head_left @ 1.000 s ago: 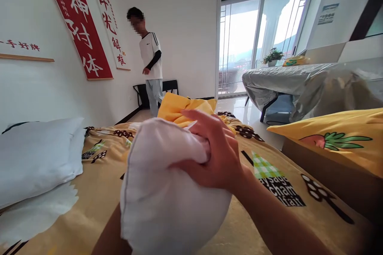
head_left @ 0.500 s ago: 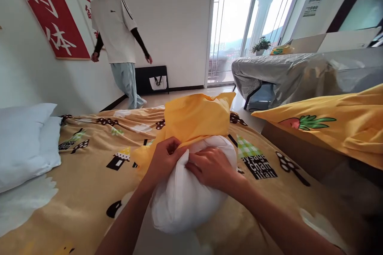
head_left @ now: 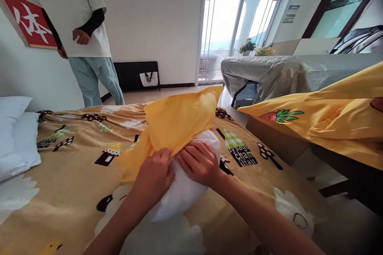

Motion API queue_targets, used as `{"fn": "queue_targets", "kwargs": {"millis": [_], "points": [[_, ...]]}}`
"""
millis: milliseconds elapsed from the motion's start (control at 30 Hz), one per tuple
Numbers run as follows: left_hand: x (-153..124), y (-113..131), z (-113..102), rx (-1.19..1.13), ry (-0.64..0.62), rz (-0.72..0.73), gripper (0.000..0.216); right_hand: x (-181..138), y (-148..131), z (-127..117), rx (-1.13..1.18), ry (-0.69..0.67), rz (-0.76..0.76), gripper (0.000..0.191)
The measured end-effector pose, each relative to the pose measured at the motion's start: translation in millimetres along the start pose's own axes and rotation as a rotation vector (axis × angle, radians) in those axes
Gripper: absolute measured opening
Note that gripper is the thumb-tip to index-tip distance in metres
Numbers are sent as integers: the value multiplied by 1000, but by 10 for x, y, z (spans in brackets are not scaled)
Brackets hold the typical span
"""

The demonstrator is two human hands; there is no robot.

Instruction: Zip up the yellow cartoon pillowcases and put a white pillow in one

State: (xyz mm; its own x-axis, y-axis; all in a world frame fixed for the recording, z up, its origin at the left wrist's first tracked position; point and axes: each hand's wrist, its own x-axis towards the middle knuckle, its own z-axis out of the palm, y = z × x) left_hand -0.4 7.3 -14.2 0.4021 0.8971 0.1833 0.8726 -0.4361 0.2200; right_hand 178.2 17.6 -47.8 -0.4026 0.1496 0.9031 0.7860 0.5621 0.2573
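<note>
A white pillow (head_left: 182,195) lies on the patterned blanket (head_left: 77,191), its far end inside a yellow pillowcase (head_left: 179,117). The case's loose fabric stands up beyond my hands and spreads to the left. My left hand (head_left: 155,171) is closed on the edge of the case's opening, thumb toward the pillow. Close beside it, my right hand (head_left: 200,161) has its fingers curled into the pillow at that same edge. Its fingertips are partly hidden, and so is the pillow's far end.
White pillows (head_left: 18,139) are stacked at the left. More yellow fabric with a carrot print (head_left: 323,119) lies over a cardboard box (head_left: 269,135) at the right. A person (head_left: 86,36) stands beyond the blanket's far edge. Behind, a plastic-covered table (head_left: 263,71) stands near the glass door.
My left hand has shifted from the pillow's pinched white corner to the pillowcase edge, and that corner no longer shows. The person has come closer. The view has turned slightly right.
</note>
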Motion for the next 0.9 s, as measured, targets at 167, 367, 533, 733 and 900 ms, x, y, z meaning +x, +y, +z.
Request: {"fn": "queue_targets", "kwargs": {"millis": [167, 367, 533, 733, 900], "points": [[-65, -47, 36, 36, -14, -22, 10, -354, -69, -405, 61, 147, 197, 34], [-57, 23, 85, 40, 263, 111, 12, -451, -273, -297, 379, -138, 376, 45], [-73, -85, 106, -12, 548, 178, 17, 4, -244, -23, 460, -468, 226, 44], [-120, -223, 84, 72, 623, 199, 18, 387, -101, 517, 163, -638, 306, 28], [-208, -382, 80, 85, 548, 168, 15, 463, 44, 643, 85, -591, 380, 31]]}}
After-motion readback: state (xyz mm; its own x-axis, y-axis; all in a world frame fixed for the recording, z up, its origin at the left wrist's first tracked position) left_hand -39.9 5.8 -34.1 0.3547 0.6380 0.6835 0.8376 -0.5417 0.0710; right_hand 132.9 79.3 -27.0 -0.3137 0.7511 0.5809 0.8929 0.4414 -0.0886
